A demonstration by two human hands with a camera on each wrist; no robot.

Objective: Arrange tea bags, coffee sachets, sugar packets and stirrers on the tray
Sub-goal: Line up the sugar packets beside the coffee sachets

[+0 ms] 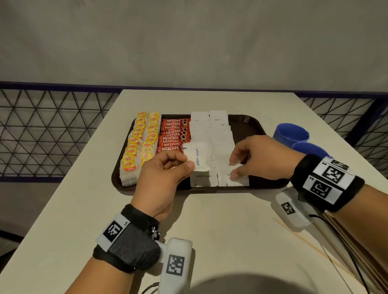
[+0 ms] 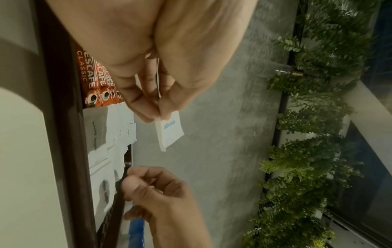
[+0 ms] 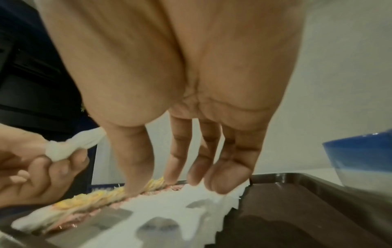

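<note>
Two sugar columns fill the tray [image 1: 250, 123] beside coffee sachets [image 1: 174, 134] and tea bags [image 1: 141, 140]. Left hand [image 1: 161, 177] pinches a small stack of sugar packets [image 1: 197, 156] above the tray's near edge. Right hand [image 1: 256, 157], fingers fairly straight, presses the nearest laid packet [image 1: 233, 178]. Advice: feed singly, overlap evenly. Stirrers [image 1: 305, 237] lie on the table.
</note>
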